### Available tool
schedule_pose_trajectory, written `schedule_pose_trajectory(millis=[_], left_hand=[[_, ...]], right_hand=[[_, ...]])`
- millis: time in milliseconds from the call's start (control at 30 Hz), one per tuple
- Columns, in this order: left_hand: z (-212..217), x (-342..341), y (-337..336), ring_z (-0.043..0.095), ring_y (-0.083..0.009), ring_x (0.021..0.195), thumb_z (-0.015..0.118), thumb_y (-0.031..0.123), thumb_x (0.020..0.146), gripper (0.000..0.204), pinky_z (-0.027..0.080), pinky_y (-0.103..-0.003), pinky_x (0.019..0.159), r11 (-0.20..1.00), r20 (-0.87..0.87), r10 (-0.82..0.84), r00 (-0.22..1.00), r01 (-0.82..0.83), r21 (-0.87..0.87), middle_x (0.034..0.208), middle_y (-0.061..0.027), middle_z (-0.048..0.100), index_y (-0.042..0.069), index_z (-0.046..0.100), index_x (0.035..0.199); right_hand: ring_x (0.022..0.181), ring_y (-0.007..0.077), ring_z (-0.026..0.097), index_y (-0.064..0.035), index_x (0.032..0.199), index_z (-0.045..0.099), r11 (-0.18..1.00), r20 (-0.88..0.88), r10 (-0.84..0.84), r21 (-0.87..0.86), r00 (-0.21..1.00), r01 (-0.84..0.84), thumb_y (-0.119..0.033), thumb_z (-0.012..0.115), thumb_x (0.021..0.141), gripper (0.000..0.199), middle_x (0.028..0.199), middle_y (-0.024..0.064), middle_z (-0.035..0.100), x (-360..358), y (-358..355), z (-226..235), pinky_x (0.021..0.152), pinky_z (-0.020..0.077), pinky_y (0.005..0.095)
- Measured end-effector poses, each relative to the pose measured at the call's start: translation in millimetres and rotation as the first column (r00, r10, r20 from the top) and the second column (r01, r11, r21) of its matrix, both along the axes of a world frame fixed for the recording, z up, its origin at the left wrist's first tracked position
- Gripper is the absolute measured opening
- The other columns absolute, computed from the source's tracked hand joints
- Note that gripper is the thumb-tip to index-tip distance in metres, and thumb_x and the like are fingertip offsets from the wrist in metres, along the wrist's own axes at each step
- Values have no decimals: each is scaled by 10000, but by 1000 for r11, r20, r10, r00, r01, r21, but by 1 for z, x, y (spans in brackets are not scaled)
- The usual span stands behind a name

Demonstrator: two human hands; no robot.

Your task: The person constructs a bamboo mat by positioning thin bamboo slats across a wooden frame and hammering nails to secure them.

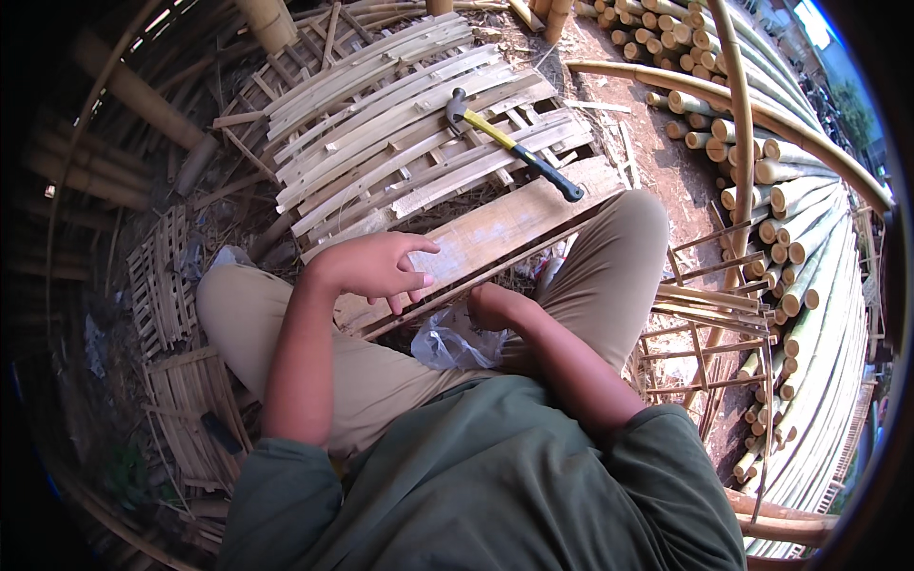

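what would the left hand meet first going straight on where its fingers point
Most likely the wooden board under the left hand, though depth is unclear and they may already touch.

Your right hand (497, 308) hides its own fingertips, so you cannot tell its hold; the lower edge crops your shirt (486, 466).

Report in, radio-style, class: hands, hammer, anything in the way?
Left hand open, over plank. Right hand beside clear plastic bag, fingers hidden. Hammer unheld, across slats. Possibly in the way: its handle end, over plank.
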State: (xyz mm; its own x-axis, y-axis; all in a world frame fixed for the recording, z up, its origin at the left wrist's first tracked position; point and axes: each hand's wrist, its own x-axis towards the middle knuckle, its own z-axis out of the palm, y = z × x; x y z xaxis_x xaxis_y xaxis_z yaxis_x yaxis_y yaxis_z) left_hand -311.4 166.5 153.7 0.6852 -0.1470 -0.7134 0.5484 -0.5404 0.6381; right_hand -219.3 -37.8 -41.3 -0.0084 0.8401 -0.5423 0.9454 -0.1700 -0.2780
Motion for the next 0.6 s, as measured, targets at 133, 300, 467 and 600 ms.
schedule_pose_trajectory(millis=[133,300,467,600], left_hand=[[-1,1,0,691,-126,722,578,228,944,550,485,-256,533,998,84,54,995,-51,-41,949,-79,699,74,392,1438],[-25,0,-1,677,-115,745,634,146,913,434,505,-241,615,987,349,151,925,-119,-112,965,-75,673,33,531,1320],[-34,13,-16,668,-127,850,707,123,872,396,543,-258,746,942,400,305,864,-212,-261,1009,-89,655,1,582,1228],[-33,15,-19,677,-132,854,725,112,863,301,550,-264,759,894,409,421,810,-294,-338,955,-102,695,-34,643,1113]], right_hand=[[738,333,657,-34,816,715,961,-282,-241,66,929,269,-77,589,770,141,837,171,693,13,-7,12,674,520,390],[629,165,661,14,871,712,861,-654,-434,-99,620,498,-83,691,800,122,718,102,683,20,-9,102,604,529,322],[651,107,652,54,907,688,476,-907,-418,-179,43,861,-199,712,892,255,750,55,677,19,0,141,610,534,243],[622,101,661,22,886,704,468,-846,-488,-46,214,883,-219,720,883,241,720,52,683,21,2,152,537,508,233]])
